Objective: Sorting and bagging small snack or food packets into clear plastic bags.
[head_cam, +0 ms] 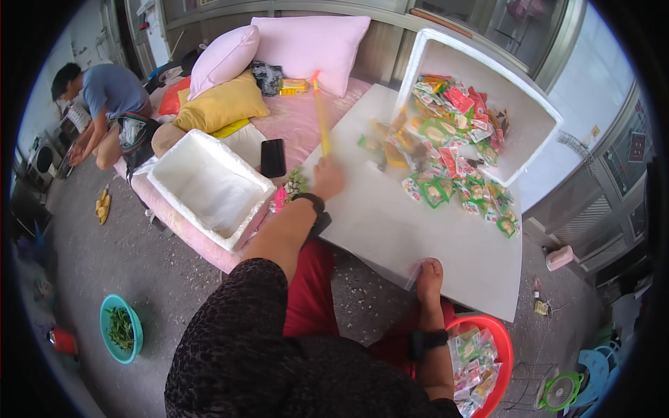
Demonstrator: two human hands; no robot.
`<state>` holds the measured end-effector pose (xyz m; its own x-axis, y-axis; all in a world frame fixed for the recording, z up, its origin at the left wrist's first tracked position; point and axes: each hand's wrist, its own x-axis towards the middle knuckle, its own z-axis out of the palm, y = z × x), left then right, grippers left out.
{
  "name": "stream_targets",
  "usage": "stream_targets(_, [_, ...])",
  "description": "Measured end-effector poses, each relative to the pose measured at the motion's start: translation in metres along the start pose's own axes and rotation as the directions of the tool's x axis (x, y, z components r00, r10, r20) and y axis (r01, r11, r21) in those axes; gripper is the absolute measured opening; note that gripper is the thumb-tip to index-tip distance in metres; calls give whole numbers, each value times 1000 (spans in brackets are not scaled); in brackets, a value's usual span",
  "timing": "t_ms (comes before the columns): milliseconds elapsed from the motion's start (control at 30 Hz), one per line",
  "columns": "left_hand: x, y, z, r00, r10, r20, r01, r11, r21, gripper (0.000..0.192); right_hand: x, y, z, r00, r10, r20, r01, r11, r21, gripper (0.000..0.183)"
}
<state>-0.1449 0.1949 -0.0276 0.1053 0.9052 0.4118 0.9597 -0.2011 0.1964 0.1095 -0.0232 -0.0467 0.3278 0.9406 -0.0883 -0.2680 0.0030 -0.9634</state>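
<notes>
My left hand (328, 178), blurred by motion, grips a yellow stick (322, 120) with an orange far end, held above the left edge of the pale table (376, 219). At the table's near edge my right hand (430, 277) is closed on a small clear plastic bag (413, 275). Many small sealed food packets (444, 133) spill from a white foam box (528, 125) tipped on its side at the table's far end. Beside my right forearm, a red basin (502, 360) holds filled clear bags (473, 360).
An open white foam box (209, 183) stands on the pink bed (292, 112), near a black phone (273, 158) and pillows (308, 42). Another person (107, 99) crouches at far left. A teal basin of greens (121, 329) and yellow slippers (103, 206) are on the floor.
</notes>
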Motion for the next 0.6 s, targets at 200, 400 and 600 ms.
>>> stream_targets(200, [-16,-13,-5,999,-31,13,30,999,29,28,-6,-16,12,999,-29,-43,22,988,-151,11])
stream_targets(400, [-28,-4,-36,1000,-23,21,22,997,79,27,-4,-16,12,997,-31,-68,24,994,-104,12])
stream_targets(600, [-71,68,-61,958,272,-90,-265,725,-636,29,-5,-49,42,999,40,36,-38,997,-66,10])
